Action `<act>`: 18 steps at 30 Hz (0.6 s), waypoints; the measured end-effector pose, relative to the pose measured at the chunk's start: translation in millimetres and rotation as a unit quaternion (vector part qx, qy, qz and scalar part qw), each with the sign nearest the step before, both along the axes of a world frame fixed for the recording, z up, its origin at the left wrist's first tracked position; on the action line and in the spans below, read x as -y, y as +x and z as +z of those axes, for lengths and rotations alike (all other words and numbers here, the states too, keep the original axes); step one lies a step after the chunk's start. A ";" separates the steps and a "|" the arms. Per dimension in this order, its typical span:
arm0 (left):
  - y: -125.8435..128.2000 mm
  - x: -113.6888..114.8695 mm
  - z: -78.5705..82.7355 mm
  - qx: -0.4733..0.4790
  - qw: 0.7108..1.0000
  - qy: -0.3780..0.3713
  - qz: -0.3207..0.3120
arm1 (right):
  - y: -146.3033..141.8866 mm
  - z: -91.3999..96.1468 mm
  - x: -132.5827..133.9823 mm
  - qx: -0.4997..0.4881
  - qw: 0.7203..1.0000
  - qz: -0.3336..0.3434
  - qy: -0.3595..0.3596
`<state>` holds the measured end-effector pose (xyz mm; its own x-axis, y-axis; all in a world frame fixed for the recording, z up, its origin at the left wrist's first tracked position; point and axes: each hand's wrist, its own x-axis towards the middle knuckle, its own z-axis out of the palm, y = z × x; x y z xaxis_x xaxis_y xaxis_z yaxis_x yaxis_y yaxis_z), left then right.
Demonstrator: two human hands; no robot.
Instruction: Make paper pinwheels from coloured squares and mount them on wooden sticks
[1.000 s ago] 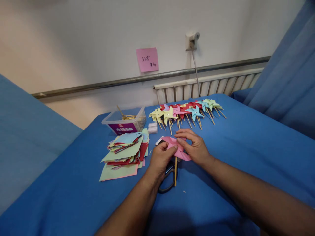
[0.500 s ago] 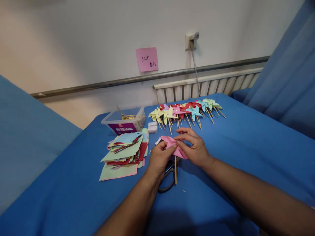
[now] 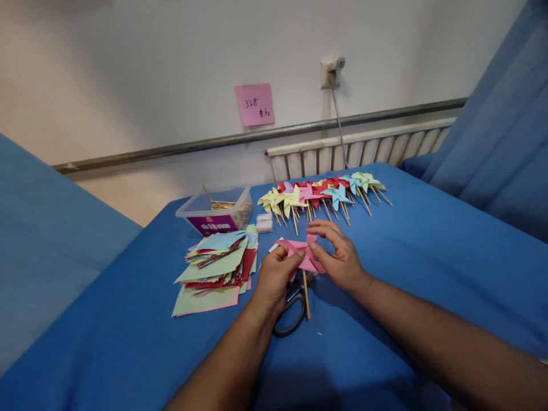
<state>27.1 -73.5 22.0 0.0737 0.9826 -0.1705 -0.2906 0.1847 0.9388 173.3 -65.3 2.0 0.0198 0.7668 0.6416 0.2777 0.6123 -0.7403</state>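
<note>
Pinching a pink folded-paper pinwheel [image 3: 305, 262] in our left hand [image 3: 273, 275], we hold its raised blade [image 3: 312, 238] in our half-curled right hand [image 3: 341, 258].

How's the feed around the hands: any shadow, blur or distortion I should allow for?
Head view: dim light, though the pink paper pinwheel at the left hand and right hand stays readable, its creases soft; head view: dark shadow on the blue tablecloth between the forearms, near the bottom edge; head view: the small white block looks pixelated, its detail lost.
</note>
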 end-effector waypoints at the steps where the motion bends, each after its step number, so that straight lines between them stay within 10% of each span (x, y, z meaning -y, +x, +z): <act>1: -0.9 -0.6 0.2 0.009 1.000 -0.004 0.006 | 0.6 -0.4 -0.4 -0.003 1.000 -0.015 0.001; 10: -8.5 -9.7 -3.4 0.062 0.995 -0.029 0.077 | -5.8 -6.3 1.6 0.050 0.998 -0.004 -0.038; 18: -3.5 -5.9 -2.3 0.071 0.997 -0.022 0.020 | -7.8 -9.2 0.8 0.081 0.993 0.002 -0.089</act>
<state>23.6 -67.6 19.7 0.0614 0.9770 -0.2043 -0.4288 0.2106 0.8785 165.5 -66.1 -7.2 -0.0754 0.8685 0.4899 0.3997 0.4764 -0.7831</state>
